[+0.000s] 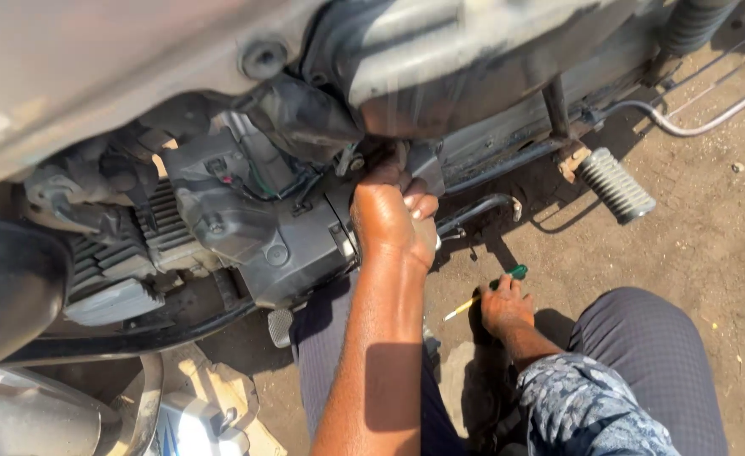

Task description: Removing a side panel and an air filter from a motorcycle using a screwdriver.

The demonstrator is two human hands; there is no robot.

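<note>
Work on the motorcycle engine (246, 228) is judged to be under way, with wiring exposed and nothing yet seen removed. The left hand (394, 215) is extended upward, fingers closed on a part beside the engine casing. The right hand (505, 306) is lowered near the ground, clasped around a green-handled screwdriver (484, 294)

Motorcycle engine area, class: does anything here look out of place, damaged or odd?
Nothing looks damaged. The left hand grips a part at the motorcycle engine. The right hand holds a green-handled screwdriver low over the dirt ground. The footpeg sticks out normally.
</note>
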